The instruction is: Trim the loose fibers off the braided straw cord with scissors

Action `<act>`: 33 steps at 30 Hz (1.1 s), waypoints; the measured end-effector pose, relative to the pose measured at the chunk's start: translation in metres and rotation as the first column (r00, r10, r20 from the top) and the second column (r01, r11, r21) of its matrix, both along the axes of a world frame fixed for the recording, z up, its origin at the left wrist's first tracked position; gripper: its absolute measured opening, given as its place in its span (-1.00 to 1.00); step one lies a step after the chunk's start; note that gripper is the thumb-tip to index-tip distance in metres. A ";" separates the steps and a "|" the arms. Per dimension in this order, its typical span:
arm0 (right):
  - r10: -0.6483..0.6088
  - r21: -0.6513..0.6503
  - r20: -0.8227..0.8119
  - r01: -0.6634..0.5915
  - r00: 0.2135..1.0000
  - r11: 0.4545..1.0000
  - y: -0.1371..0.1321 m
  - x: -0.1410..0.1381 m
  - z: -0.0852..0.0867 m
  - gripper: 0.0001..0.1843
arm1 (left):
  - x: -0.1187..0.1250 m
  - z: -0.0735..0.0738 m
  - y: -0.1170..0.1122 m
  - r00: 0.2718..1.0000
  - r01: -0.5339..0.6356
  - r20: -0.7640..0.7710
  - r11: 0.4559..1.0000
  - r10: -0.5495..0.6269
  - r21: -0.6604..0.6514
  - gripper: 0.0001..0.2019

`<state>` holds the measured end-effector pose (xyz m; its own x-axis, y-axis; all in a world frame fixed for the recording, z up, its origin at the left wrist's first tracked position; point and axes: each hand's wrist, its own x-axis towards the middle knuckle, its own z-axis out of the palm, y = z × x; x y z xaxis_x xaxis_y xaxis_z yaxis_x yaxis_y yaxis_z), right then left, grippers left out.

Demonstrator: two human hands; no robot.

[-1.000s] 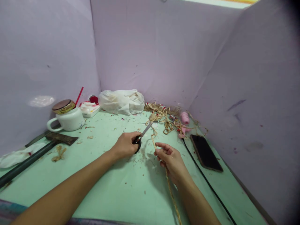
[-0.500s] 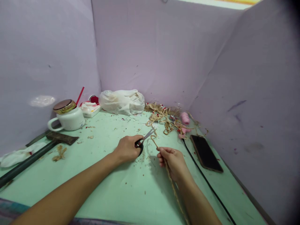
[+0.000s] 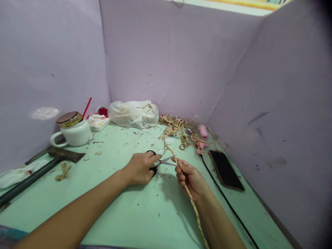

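My left hand point(image 3: 140, 167) grips a pair of black-handled scissors point(image 3: 165, 161), fingers through the loops. Their blades are spread, with the tips at the braided cord point(image 3: 193, 204) just beside my right fingers. Closed around that tan, straw-like cord is my right hand point(image 3: 190, 176). The cord runs down past my right forearm to the bottom edge, and its thinner far end reaches toward a tangled heap of similar cord point(image 3: 176, 128) with small red and white bits in it.
At left stand a white mug point(image 3: 76, 133) with a gold lid and a hammer point(image 3: 64, 154). A white plastic bag point(image 3: 133, 114) lies at the back. On the right are a pink thread spool point(image 3: 203, 131), a phone point(image 3: 226, 170) and a black cable point(image 3: 220, 190). Scraps dot the green tabletop.
The scissors have turned from pointing up and away to pointing right, and their blades have opened wider, reaching the cord. My right hand still holds the cord.
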<state>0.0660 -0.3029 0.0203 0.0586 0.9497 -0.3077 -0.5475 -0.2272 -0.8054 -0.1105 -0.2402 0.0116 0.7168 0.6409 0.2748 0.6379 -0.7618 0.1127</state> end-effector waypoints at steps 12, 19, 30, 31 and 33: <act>0.006 0.011 -0.042 -0.006 0.999 1.000 -0.001 0.001 0.005 -0.81 | -0.002 -0.007 0.006 0.999 -0.050 0.021 0.998 0.050 0.036 -0.45; -0.021 0.070 -0.020 0.023 1.000 0.997 0.000 0.001 -0.001 -0.78 | -0.003 -0.009 0.008 0.998 -0.049 -0.034 0.994 0.053 0.101 -0.46; -0.072 0.150 0.094 0.057 0.993 0.987 0.000 0.000 -0.002 -0.65 | -0.003 -0.011 0.008 0.998 -0.007 -0.059 0.994 0.014 0.108 -0.46; -0.072 0.149 0.087 0.059 0.994 0.987 0.000 0.000 -0.002 -0.65 | -0.003 -0.011 0.008 0.998 0.001 -0.057 0.994 0.005 0.107 -0.46; -0.075 0.144 0.069 0.064 0.995 0.987 -0.001 0.000 -0.002 -0.66 | -0.003 -0.011 0.008 0.999 0.015 -0.050 0.994 -0.009 0.106 -0.47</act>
